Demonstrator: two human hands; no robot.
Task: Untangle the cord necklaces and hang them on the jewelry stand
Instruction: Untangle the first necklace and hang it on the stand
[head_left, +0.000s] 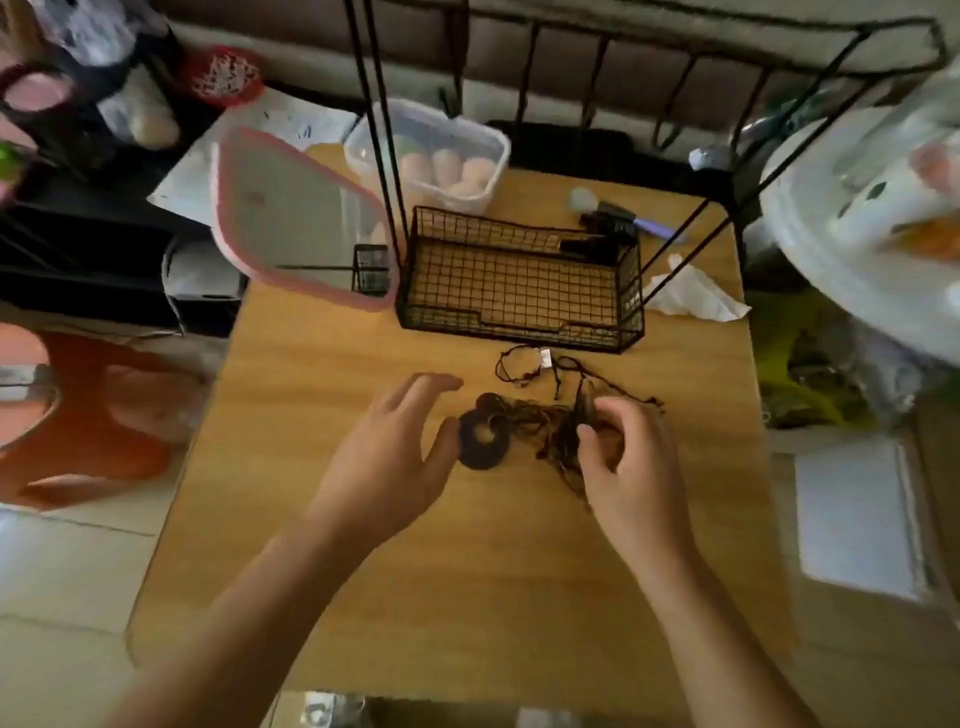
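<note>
A tangle of dark cord necklaces (550, 423) lies on the wooden table (363, 374), with a dark ring-shaped pendant (480, 441) at its left side. A thinner cord with a small white tag (544, 356) loops just behind the tangle. My right hand (631, 457) pinches cords at the right of the tangle. My left hand (400, 452) hovers with fingers spread, its thumb touching the ring pendant. The black wire jewelry stand (519, 283) rises behind, a mesh basket at its base and thin rods going up to a top rail.
A pink-framed mirror (296, 218) leans left of the stand. A clear tub of eggs (441, 156) sits behind it. A crumpled tissue (691, 296) and a brush (623, 223) lie at the right. An orange stool (83, 415) stands on the floor at left.
</note>
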